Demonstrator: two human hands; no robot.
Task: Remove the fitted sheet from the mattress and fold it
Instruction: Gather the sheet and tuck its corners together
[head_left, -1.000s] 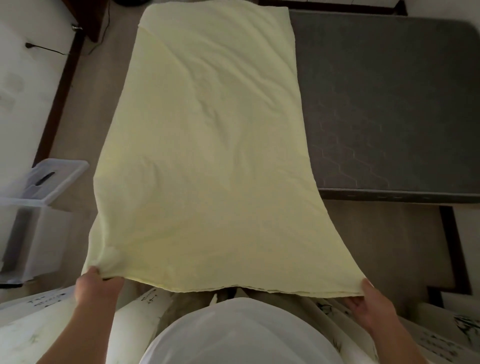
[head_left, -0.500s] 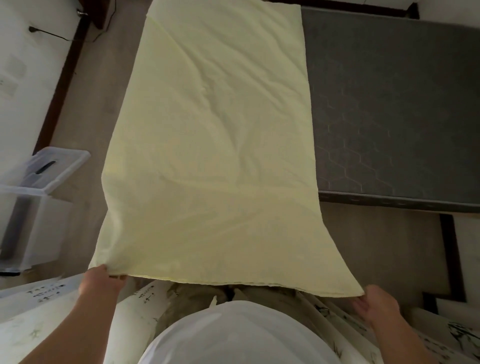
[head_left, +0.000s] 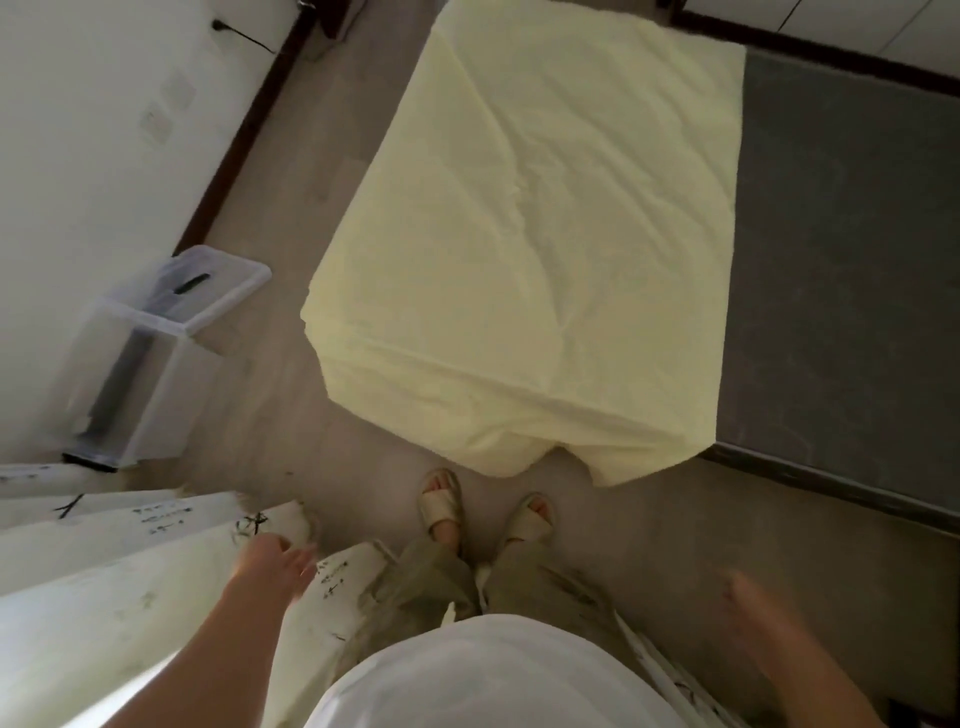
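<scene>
Both hands have let go of the fitted sheet, which now lies folded over the left part of the grey mattress, its near edge drooping toward the floor at twelve o'clock from the feet. The left hand hangs released, fingers loose; the right hand, blurred, also grasps nothing.

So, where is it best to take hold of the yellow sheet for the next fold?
Probably pinch the two near corners of the yellow sheet, coming from the foot side: that end hangs over the mattress edge toward the person, loose and free.
</scene>
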